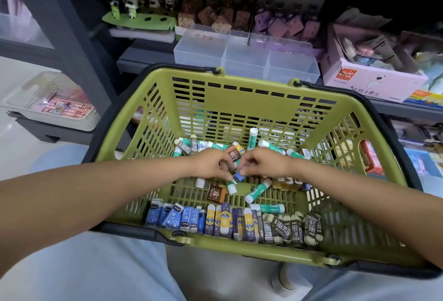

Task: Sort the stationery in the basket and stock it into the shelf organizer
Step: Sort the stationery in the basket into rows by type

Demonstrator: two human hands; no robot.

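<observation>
The green basket (239, 99) holds erasers (223, 219) in a row and glue sticks (259, 190). Over its middle, both hands, left (211, 164) and right (266, 161), pinch a blue eraser (239, 176). Behind the basket sit clear bins (244, 58).

A dark grey shelving unit (148, 57) fills the far side of the view, its upright post slanting down on the left. On its shelf, toward the right end, sits a pink cardboard box (369, 80) of small goods; deeper back on the shelf a green display stand (139, 21) carries panda figures. Left of the unit, low down, a white perforated bin (51, 102) rests on a dark base. The pale floor (14, 149) beside it looks like smooth tile, perhaps. Lighting is even and soft.
</observation>
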